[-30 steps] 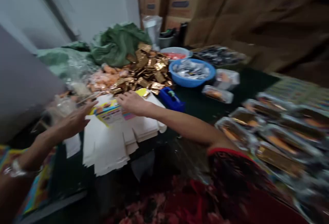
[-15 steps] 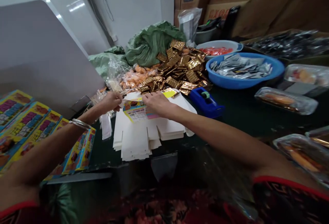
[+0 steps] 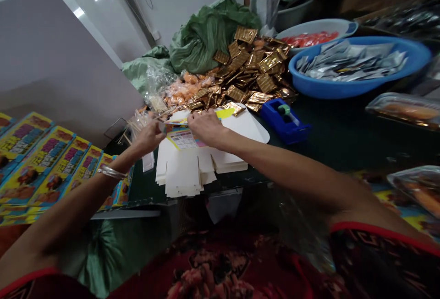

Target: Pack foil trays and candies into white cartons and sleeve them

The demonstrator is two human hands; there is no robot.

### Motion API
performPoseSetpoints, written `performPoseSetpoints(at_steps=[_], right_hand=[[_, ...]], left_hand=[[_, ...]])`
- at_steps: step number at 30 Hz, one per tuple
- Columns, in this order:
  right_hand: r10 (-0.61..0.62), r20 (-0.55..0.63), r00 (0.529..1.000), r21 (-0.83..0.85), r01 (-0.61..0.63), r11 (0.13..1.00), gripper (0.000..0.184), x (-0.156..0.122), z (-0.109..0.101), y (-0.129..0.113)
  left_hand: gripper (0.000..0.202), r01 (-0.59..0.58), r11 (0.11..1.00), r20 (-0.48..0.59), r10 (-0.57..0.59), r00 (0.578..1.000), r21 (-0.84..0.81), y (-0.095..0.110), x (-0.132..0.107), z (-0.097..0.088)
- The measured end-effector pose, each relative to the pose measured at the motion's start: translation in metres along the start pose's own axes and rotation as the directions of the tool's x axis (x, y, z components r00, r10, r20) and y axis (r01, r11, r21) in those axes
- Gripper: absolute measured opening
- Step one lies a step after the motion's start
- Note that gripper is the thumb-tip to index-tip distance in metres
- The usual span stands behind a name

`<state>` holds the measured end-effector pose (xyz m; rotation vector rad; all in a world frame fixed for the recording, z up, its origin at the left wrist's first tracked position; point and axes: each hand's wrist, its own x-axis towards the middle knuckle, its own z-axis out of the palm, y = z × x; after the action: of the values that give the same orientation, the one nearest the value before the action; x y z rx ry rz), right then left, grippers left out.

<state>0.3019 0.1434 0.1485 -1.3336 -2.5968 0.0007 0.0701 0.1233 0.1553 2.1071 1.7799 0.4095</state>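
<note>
A partly folded printed carton (image 3: 184,140), yellow and blue with a panel of small print, lies over a stack of flat white cartons (image 3: 182,171). My right hand (image 3: 206,127) is closed over its top edge, the fingers bent down onto it. At the carton's left end my left hand (image 3: 150,136) is closed, its fingertips pinching the edge; they are slightly blurred. A blue tape dispenser (image 3: 285,121) stands to the right of the stack. Behind the hands lies a heap of gold-wrapped packets (image 3: 247,70), with orange pieces in clear wrap (image 3: 185,88) beside it.
Printed boxes (image 3: 51,166) stand in rows at the left. A blue basin (image 3: 357,86) of silver sachets and a pale basin (image 3: 319,26) of red packets are at the back right. Clear trays (image 3: 405,109) lie along the right side. A green sack (image 3: 209,33) slumps behind.
The view has tilted down and shifted. My right hand has moved slightly left along the carton's edge; my left hand stays at the left end.
</note>
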Motion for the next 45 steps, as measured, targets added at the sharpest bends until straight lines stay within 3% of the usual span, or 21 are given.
performPoseSetpoints(at_steps=[3,6,8,11,14,18,22,24,26,29,32,34,37,39,43,45], right_hand=[[-0.008,-0.026,1.000,0.010,0.009,1.000,0.036,-0.001,0.005,0.002],[-0.031,-0.072,0.997,0.006,0.032,0.999,0.037,-0.005,0.010,0.005],[-0.046,-0.105,0.993,-0.012,0.044,0.999,0.037,-0.008,0.012,0.007],[-0.067,-0.130,0.989,-0.056,0.060,0.997,0.036,-0.012,0.015,0.009],[-0.086,-0.134,0.987,-0.072,0.076,0.994,0.036,-0.011,0.019,0.007],[-0.064,-0.090,0.994,-0.029,0.062,0.998,0.035,-0.005,0.018,0.008],[-0.162,0.024,0.986,-0.022,0.163,0.986,0.042,-0.014,-0.003,0.043],[-0.195,0.066,0.979,-0.110,0.201,0.973,0.049,-0.023,-0.019,0.067],[-0.206,0.095,0.974,-0.235,0.223,0.946,0.041,-0.028,-0.032,0.085],[-0.235,0.182,0.955,-0.327,0.284,0.901,0.030,-0.023,-0.045,0.092],[-0.134,0.280,0.950,-0.224,0.200,0.954,0.025,-0.004,-0.056,0.083],[-0.009,0.377,0.926,-0.069,0.038,0.997,0.024,0.007,-0.063,0.076],[0.133,0.487,0.863,0.092,-0.202,0.975,0.029,0.013,-0.066,0.071],[0.179,0.452,0.874,0.093,-0.246,0.965,0.030,0.010,-0.062,0.071],[0.157,0.185,0.970,0.004,-0.160,0.987,0.030,0.003,-0.046,0.079],[0.185,0.124,0.975,0.100,-0.197,0.975,0.022,0.001,-0.039,0.085]], left_hand=[[0.071,-0.144,0.951,0.146,0.108,0.983,0.272,-0.006,-0.017,-0.005],[0.069,-0.239,0.828,0.126,0.203,0.971,0.507,-0.009,-0.014,-0.019],[0.066,-0.313,0.813,0.099,0.305,0.947,0.490,-0.013,-0.007,-0.021],[0.082,-0.402,0.848,0.145,0.375,0.916,0.345,-0.022,-0.002,-0.011],[0.089,-0.371,0.843,0.215,0.309,0.927,0.390,-0.024,-0.001,0.002],[0.069,-0.371,0.733,0.211,0.306,0.928,0.570,0.005,0.015,0.014],[0.060,-0.374,0.723,0.157,0.351,0.923,0.581,0.036,0.036,0.033],[0.056,-0.379,0.707,0.147,0.368,0.918,0.597,0.041,0.039,0.041],[0.054,-0.384,0.685,0.139,0.385,0.912,0.619,0.040,0.038,0.044],[0.054,-0.342,0.675,0.113,0.360,0.926,0.653,0.041,0.032,0.045],[0.055,-0.312,0.669,0.111,0.325,0.939,0.674,0.045,0.026,0.045],[0.056,-0.302,0.670,0.111,0.312,0.943,0.678,0.048,0.024,0.046],[0.057,-0.281,0.685,0.101,0.291,0.951,0.672,0.052,0.024,0.049],[0.056,-0.276,0.696,0.107,0.278,0.955,0.663,0.054,0.024,0.049],[0.055,-0.272,0.725,0.126,0.251,0.960,0.632,0.058,0.023,0.047],[0.055,-0.267,0.737,0.115,0.252,0.961,0.621,0.059,0.022,0.046]])
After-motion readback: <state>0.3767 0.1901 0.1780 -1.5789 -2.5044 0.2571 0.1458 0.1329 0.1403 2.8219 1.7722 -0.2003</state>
